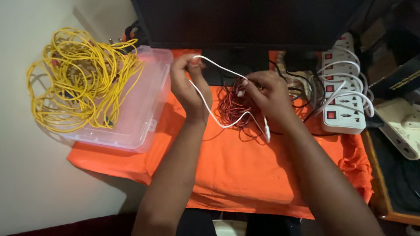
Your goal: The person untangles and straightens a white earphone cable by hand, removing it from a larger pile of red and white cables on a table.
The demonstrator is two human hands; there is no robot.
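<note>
My left hand [189, 87] pinches one end of a thin white cable [218, 123] above the orange cloth [245, 170]. My right hand [269, 97] grips the same white cable further along, and the cable's plug end hangs down past my right wrist. A tangled bundle of dark red wire [232, 105] lies on the cloth between and under my two hands. The white cable loops from my left fingers across to my right fingers and sags below them.
A clear plastic box [140, 109] at the left holds a heap of yellow cables [78, 78]. A white power strip [343, 91] with white leads plugged in lies at the right. A dark monitor [249, 22] stands behind. A cream device [402, 126] sits far right.
</note>
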